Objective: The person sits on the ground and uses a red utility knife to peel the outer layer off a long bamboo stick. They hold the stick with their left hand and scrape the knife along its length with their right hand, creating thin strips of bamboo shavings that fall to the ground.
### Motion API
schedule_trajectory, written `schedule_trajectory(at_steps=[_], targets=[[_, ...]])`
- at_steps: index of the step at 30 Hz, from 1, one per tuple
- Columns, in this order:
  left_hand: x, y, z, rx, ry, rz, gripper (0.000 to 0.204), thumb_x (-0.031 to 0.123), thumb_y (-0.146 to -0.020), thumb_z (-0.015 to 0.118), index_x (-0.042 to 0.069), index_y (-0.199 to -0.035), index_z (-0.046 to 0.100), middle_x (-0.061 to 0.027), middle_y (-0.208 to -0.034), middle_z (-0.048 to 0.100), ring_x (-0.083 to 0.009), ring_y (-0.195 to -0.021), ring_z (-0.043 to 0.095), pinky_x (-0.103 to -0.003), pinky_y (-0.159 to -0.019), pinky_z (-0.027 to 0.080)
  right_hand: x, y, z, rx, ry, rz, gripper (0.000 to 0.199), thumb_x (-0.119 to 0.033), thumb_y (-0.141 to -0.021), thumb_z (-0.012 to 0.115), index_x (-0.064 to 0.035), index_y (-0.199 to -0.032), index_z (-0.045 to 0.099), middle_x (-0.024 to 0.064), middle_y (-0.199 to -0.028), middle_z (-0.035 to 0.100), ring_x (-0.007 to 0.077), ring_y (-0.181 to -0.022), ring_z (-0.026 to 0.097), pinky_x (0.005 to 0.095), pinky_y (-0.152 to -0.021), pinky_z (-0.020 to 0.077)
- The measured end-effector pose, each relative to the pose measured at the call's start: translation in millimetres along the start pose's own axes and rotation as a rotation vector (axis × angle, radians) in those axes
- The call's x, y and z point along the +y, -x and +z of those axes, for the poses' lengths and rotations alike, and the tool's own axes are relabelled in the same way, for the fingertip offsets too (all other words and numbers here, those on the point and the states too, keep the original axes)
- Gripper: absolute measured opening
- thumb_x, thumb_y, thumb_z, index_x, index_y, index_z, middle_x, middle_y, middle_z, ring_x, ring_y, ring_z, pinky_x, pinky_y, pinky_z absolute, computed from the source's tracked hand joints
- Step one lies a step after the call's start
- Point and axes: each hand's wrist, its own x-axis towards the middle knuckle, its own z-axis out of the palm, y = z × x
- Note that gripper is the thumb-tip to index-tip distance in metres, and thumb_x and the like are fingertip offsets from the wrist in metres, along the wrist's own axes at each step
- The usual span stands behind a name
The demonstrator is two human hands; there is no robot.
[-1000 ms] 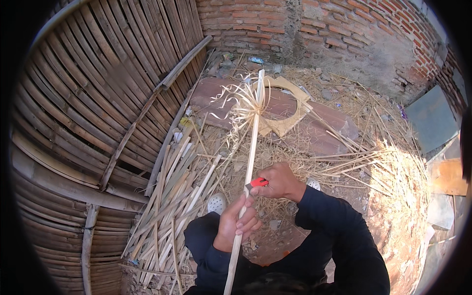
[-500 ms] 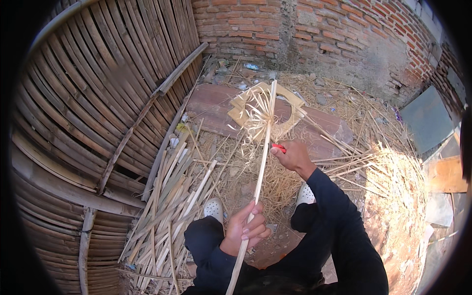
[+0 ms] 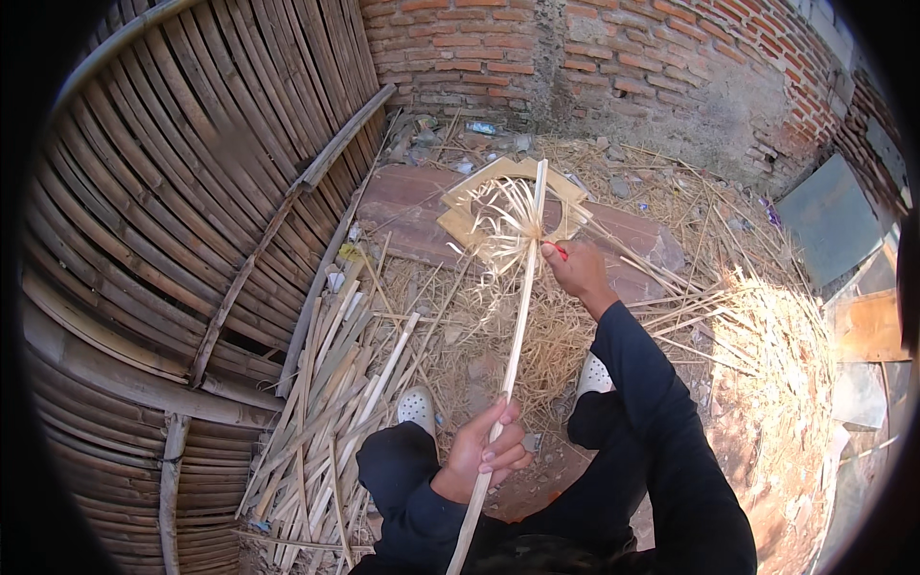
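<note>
My left hand is closed around the lower part of a long pale bamboo strip, which slants up and away from me. Thin curled shavings fan out near its far end, still attached there. Beside the strip, just below the base of these curls, my right hand is closed on a small red-handled knife. Most of the handle is covered by my fingers, and the blade cannot be made out. Behind the curls lies a tan piece of cardboard with a cut-out middle.
A reddish-brown board lies on the ground under the cardboard. Many split bamboo strips are piled at left, beside a bamboo-slat wall. Loose shavings cover the ground between my shoes. A brick wall stands at the far side.
My right hand has moved away from me along the strip with the knife, up to the base of the curls. My left hand keeps its grip, with little movement.
</note>
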Motion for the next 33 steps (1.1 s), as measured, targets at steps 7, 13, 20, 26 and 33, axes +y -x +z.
schedule_trajectory(at_steps=[7, 13, 20, 26, 33], targets=[[5.9, -9.3, -4.5, 0.165, -0.161, 0.092, 0.029, 0.032, -0.103, 0.029, 0.015, -0.084, 0.043, 0.0056, -0.045, 0.032, -0.0065, -0.031, 0.027, -0.022, -0.046, 0.028, -1.7, -1.4, 8.2, -0.305, -0.416, 0.227, 0.072, -0.070, -0.086, 0.040, -0.0048, -0.057, 0.053, 0.0082, -0.045, 0.046, 0.0244, -0.043, 0.048, 0.0401, -0.045, 0.0368], [22.3, 0.9, -3.2, 0.331, -0.434, 0.253, 0.027, 0.029, -0.102, 0.031, 0.012, -0.086, 0.044, 0.0045, -0.045, 0.032, -0.0075, -0.032, 0.028, -0.023, -0.045, 0.031, -56.0, 36.2, 1.2, -0.992, -1.217, 0.582, 0.072, -0.076, -0.086, 0.027, -0.0142, -0.050, 0.033, -0.0022, -0.045, 0.032, 0.0108, -0.040, 0.030, 0.0253, -0.043, 0.0277], [28.7, 13.0, -8.3, 0.320, -0.375, 0.316, 0.025, 0.028, -0.102, 0.032, 0.012, -0.088, 0.045, 0.0049, -0.045, 0.032, -0.0079, -0.031, 0.028, -0.023, -0.045, 0.031, -96.8, 85.5, -14.8, -0.485, -0.237, -0.299, 0.061, -0.070, -0.076, 0.055, -0.0111, -0.061, 0.061, 0.0075, -0.053, 0.055, 0.0271, -0.050, 0.055, 0.0376, -0.051, 0.0437], [21.5, 11.0, -0.3, 0.297, -0.374, 0.231, 0.025, 0.029, -0.102, 0.031, 0.014, -0.088, 0.045, 0.0047, -0.044, 0.032, -0.0076, -0.031, 0.028, -0.023, -0.046, 0.029, -77.0, 62.1, -1.0, -0.142, -0.112, -0.458, 0.060, -0.069, -0.073, 0.058, -0.0108, -0.059, 0.058, 0.0104, -0.052, 0.054, 0.0312, -0.050, 0.056, 0.0405, -0.047, 0.0421], [23.9, 13.1, -3.4, 0.202, -0.149, 0.230, 0.026, 0.030, -0.102, 0.033, 0.014, -0.084, 0.042, 0.0044, -0.044, 0.030, -0.0072, -0.031, 0.027, -0.023, -0.040, 0.024, -93.7, 79.1, 5.9, -0.179, -0.224, -0.426, 0.067, -0.074, -0.076, 0.050, -0.0105, -0.056, 0.053, 0.0089, -0.048, 0.048, 0.0318, -0.046, 0.052, 0.0405, -0.044, 0.0399]])
